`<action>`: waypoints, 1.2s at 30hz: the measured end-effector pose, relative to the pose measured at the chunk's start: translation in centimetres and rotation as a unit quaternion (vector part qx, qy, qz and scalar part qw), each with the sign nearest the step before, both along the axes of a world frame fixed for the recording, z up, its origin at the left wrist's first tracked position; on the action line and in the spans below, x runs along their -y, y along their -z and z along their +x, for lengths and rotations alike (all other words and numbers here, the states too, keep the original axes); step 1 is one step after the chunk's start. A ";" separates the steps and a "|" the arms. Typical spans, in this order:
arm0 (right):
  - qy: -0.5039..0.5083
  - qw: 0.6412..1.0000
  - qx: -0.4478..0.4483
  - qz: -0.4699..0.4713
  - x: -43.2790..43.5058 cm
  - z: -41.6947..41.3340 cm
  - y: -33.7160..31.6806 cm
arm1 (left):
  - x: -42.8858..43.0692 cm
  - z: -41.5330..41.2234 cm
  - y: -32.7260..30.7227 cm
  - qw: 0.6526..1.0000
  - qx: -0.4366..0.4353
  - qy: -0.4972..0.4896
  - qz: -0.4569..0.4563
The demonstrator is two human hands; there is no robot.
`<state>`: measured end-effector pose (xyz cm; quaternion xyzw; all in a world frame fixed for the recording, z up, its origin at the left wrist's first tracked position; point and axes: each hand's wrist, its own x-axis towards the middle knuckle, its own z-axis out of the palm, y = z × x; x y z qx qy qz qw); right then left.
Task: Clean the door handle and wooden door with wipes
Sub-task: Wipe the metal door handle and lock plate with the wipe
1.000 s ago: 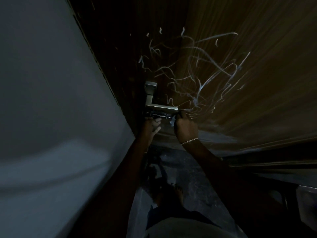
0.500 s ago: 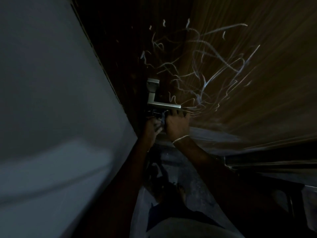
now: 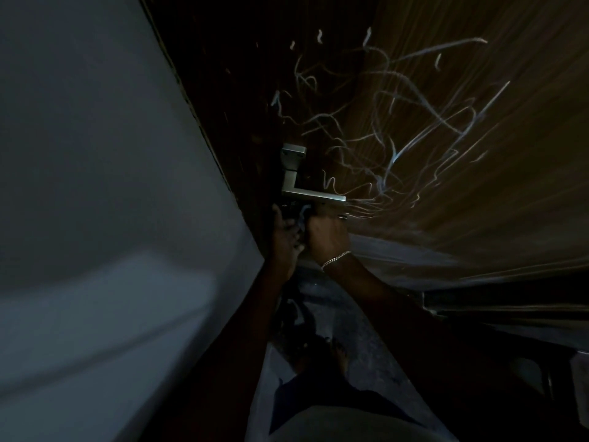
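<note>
The scene is dim. A silver lever door handle juts from a brown wooden door that carries many pale scribbled lines. My right hand, with a thin chain at the wrist, is closed just under the lever on a small pale wipe. My left hand sits close beside it to the left, below the handle's base, fingers curled toward the same wipe. Whether the left hand grips the wipe is too dark to tell.
A pale wall fills the left side, meeting the dark door edge. Below are a dark floor and my bare foot. Dark furniture shapes stand at the lower right.
My right hand has slid left along the underside of the lever, from its free end toward the base, closing up against my left hand. The camera view has drifted slightly.
</note>
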<state>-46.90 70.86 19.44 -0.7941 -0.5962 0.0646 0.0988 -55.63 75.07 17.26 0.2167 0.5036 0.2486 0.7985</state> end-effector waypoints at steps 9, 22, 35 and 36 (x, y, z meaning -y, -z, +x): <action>-0.004 0.994 -0.107 0.023 -1.3 -0.4 1.0 | 0.3 -0.5 0.0 0.994 0.083 -0.045 -0.053; -0.002 0.997 0.003 0.080 -2.7 -1.8 0.6 | 0.5 -1.3 -0.4 0.980 0.139 -0.106 -0.099; -0.021 0.997 -0.064 0.041 -2.5 -2.1 1.2 | 0.8 -2.4 1.9 0.996 0.027 -0.039 -0.069; -0.011 0.999 -0.047 0.000 -3.2 -2.4 1.1 | 0.8 -2.6 2.2 0.996 0.012 -0.040 -0.073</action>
